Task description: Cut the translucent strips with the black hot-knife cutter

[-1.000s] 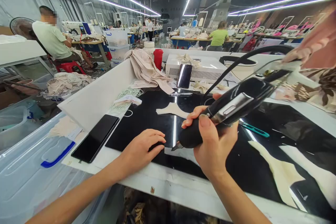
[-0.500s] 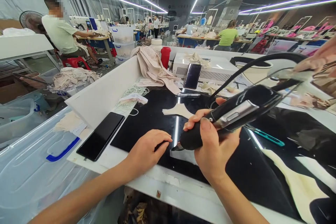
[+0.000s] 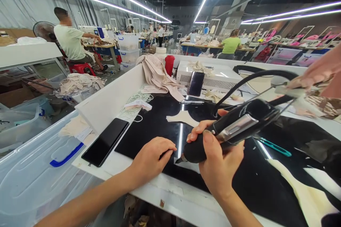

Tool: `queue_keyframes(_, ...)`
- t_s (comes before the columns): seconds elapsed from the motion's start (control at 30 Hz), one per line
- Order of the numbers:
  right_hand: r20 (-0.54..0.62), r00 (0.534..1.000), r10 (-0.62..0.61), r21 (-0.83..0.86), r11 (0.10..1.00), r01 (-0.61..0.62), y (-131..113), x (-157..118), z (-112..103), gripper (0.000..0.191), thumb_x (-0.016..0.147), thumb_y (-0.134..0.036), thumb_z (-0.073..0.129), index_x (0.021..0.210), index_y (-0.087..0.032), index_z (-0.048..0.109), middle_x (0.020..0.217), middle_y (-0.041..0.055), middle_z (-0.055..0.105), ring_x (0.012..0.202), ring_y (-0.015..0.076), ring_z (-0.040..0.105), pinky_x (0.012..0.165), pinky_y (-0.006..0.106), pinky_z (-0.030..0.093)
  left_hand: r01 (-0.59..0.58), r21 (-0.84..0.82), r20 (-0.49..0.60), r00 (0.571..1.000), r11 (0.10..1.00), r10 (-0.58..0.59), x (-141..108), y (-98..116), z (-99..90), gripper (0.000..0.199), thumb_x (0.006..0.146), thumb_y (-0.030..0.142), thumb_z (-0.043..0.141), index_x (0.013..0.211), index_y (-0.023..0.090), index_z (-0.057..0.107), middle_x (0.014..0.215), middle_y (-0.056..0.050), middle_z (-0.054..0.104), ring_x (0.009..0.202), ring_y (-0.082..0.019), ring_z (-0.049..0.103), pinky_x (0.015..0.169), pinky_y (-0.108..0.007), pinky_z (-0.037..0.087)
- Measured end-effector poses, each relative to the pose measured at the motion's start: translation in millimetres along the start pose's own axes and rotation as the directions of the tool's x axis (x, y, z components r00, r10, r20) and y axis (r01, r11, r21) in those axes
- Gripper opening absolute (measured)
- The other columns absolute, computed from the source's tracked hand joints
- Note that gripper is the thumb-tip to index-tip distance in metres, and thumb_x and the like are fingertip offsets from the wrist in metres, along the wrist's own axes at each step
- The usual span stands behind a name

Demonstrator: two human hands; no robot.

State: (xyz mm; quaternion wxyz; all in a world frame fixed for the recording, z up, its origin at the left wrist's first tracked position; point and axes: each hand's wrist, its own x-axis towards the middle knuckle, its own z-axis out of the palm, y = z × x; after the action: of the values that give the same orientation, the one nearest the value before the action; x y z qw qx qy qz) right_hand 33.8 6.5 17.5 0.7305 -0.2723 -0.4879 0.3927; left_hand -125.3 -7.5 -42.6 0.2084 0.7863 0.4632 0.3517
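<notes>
My right hand (image 3: 221, 163) is wrapped round a black corded handheld cutter (image 3: 234, 124) with a silver lever along its side. Its dark pointed tip (image 3: 181, 159) is angled down to the left, over a pale, thin piece (image 3: 190, 166) on the glossy black mat (image 3: 151, 124). Just left of that tip is my left hand (image 3: 151, 158), fingers curled and thumb close to the forefinger; whatever they might pinch is hidden. Beyond both hands lies a cream curved fabric piece (image 3: 183, 117). A larger cream piece (image 3: 306, 191) lies at the right.
A phone (image 3: 106, 142) lies at the left edge, another phone (image 3: 196, 83) leans against a vented white box (image 3: 221, 74). Teal tweezers (image 3: 274, 146) lie right of the cutter. The black cord (image 3: 247, 74) arches behind it. Another person's hand (image 3: 317, 71) reaches in from the right.
The view has tilted up slightly, so everything sits a little lower. Both hands and the cutter keep nearly the same pose. The other person's hand at the right has moved a little left.
</notes>
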Motion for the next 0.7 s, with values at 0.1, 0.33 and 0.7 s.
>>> queue_keyframes(0.1, 0.003, 1.0, 0.022, -0.018, 1.0, -0.022, 0, 0, -2, 0.046, 0.089, -0.025, 0.072, 0.131, -0.032, 0.052, 0.082, -0.0039, 0.065, 0.065, 0.0142, 0.064, 0.06, 0.03, 0.055, -0.025, -0.002, -0.004, 1.0, 1.0, 0.025, -2, -1, 1.2, 0.024, 0.096, 0.009, 0.055, 0.108, 0.023, 0.071, 0.113, -0.001, 0.073, 0.106, -0.017, 0.065, 0.098, -0.032, 0.052)
queue_keyframes(0.33, -0.029, 0.999, 0.014, -0.076, 0.997, -0.016, -14, 1, -21, 0.049, 0.085, -0.032, 0.078, 0.128, -0.033, 0.054, 0.084, -0.0024, 0.066, 0.064, 0.0151, 0.065, 0.063, 0.033, 0.056, -0.169, 0.058, 0.026, 0.985, 0.984, 0.168, -6, -3, 2.7, 0.034, 0.088, 0.001, 0.054, 0.105, 0.023, 0.074, 0.113, -0.001, 0.073, 0.11, -0.019, 0.063, 0.1, -0.034, 0.051)
queue_keyframes(0.7, -0.078, 0.996, 0.033, -0.193, 0.98, -0.047, -21, 0, -57, 0.056, 0.082, -0.035, 0.08, 0.131, -0.032, 0.053, 0.087, -0.0012, 0.067, 0.065, 0.0161, 0.067, 0.065, 0.033, 0.056, -0.354, 0.154, 0.122, 0.933, 0.922, 0.338, -10, -4, 5.6, 0.034, 0.091, 0.002, 0.051, 0.111, 0.02, 0.071, 0.115, -0.005, 0.072, 0.11, -0.02, 0.064, 0.113, -0.045, 0.047)
